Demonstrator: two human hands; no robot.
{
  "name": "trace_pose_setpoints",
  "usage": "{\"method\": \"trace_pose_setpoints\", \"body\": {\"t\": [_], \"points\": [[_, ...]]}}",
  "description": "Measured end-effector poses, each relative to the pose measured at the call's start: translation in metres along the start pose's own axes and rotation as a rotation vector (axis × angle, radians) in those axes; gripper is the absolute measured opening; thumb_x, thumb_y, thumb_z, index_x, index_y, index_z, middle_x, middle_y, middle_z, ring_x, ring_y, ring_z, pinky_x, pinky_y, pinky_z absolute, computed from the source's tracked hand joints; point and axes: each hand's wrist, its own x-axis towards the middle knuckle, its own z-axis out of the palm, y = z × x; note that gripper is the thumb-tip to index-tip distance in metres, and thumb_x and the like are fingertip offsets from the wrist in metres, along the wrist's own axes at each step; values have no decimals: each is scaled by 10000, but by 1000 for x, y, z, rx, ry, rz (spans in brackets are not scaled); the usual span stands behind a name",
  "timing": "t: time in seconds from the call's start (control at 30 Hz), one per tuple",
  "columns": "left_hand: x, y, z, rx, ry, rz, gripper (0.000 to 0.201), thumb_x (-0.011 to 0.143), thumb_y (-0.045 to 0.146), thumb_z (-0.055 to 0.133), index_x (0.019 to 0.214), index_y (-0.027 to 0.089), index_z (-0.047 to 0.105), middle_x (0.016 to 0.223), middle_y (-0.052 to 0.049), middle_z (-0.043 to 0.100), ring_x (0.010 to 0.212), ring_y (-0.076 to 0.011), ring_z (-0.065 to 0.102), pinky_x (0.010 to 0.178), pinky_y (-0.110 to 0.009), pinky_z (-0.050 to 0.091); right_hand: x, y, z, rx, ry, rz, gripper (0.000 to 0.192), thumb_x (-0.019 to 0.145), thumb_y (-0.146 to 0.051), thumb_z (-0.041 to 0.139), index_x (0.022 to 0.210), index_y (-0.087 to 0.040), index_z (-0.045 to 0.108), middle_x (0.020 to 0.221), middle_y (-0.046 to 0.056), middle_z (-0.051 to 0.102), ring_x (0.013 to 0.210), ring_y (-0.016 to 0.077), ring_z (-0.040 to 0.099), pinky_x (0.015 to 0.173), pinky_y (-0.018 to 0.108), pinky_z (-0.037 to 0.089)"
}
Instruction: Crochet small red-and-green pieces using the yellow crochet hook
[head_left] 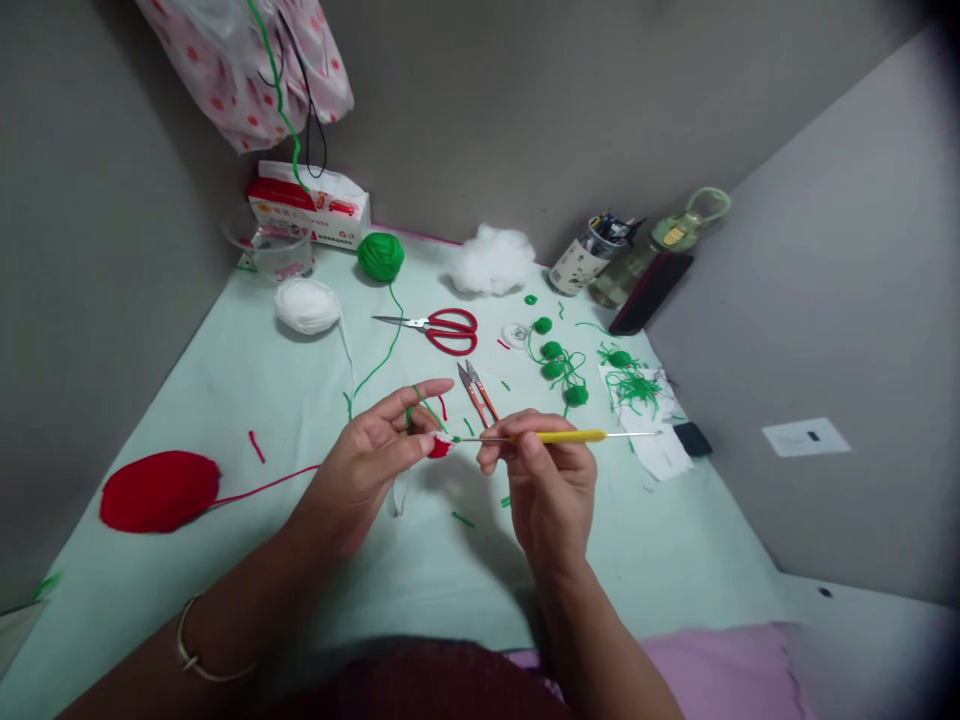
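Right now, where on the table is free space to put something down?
Bare cloth lies between the red yarn and the white yarn, and near the front edge right of the right hand. Behind the crochet hook, the scissors and green pompoms crowd it.

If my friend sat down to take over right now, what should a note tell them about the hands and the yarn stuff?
Left hand: pinches the small red-and-white crocheted piece, green yarn strand looped over its fingers.
Right hand: grips the yellow-handled metal crochet hook, tip at the piece.
Around: flat red yarn skein at left, white yarn ball and green yarn ball behind, red-handled scissors, orange thread snips, small green crocheted balls.
Done: several green balls lie finished.
Left: the piece in hand looks tiny and only started.
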Motion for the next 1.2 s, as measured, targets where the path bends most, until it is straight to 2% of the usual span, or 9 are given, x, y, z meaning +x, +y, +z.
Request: {"method": "trace_pose_setpoints", "body": {"t": [0.1,0.3,0.47,0.57,0.67,0.77,0.83,0.97,1.2], "points": [[-2,-6,4,80,0,46,425,836,205,772,1258,256,758,869,3,626,827,-148,571,843,-266,475,2,4,2,27,-13,24,88,932,-302,726,927,-238,786,832,25,792,647,136,722,572,260,606],[-3,-13,3,163,-14,45,378,893,269,755,1270,285,752,899,9,625,861,-146,604,900,-274,496,-4,7,8,-225,34,-76,100,946,-250,705,965,-255,803,909,36,799,702,148,695,637,309,614],[-2,-15,7,45,22,-3,466,827,253,843,1282,266,741,864,23,658,859,-132,608,878,-247,481,-12,7,6,-618,-88,-416,322,941,-92,670,1155,-309,776,1053,52,776,940,187,739,771,350,633],[-1,-14,8,-97,-35,-149,455,839,248,829,1286,246,744,906,-7,700,884,-142,627,899,-258,494,-13,7,4,-762,-125,-571,388,946,-88,656,1252,-314,735,1111,70,765,970,202,736,781,375,637],[2,-9,4,-173,-12,-209,350,831,211,822,1180,201,802,916,-27,700,826,-121,601,842,-224,501,-7,3,1,-585,-71,-421,253,963,-126,646,1119,-280,771,961,48,778,839,183,725,722,363,624],[3,-4,2,-167,39,-163,300,806,187,830,1106,198,827,811,-2,665,747,-105,563,780,-213,485,0,1,-1,-292,-3,-184,136,972,-217,657,977,-260,786,840,23,753,684,153,667,626,330,579],[2,-4,3,-108,29,-144,327,787,201,847,1113,221,824,786,7,665,759,-119,580,793,-240,481,2,2,-2,-165,-32,-76,115,966,-275,675,950,-256,788,826,17,739,646,139,643,603,317,560],[-1,-9,9,11,-20,-101,368,805,261,851,1169,246,801,874,-16,736,879,-176,652,897,-313,478,1,8,-1,-189,-61,-22,115,935,-331,722,946,-248,801,905,44,776,755,164,684,661,332,585],[-3,-8,4,71,-29,-90,374,876,299,791,1247,251,771,938,-23,717,947,-184,641,950,-318,438,1,9,-5,-93,-29,81,124,941,-332,712,962,-230,781,883,30,769,687,139,696,648,299,597]]}}
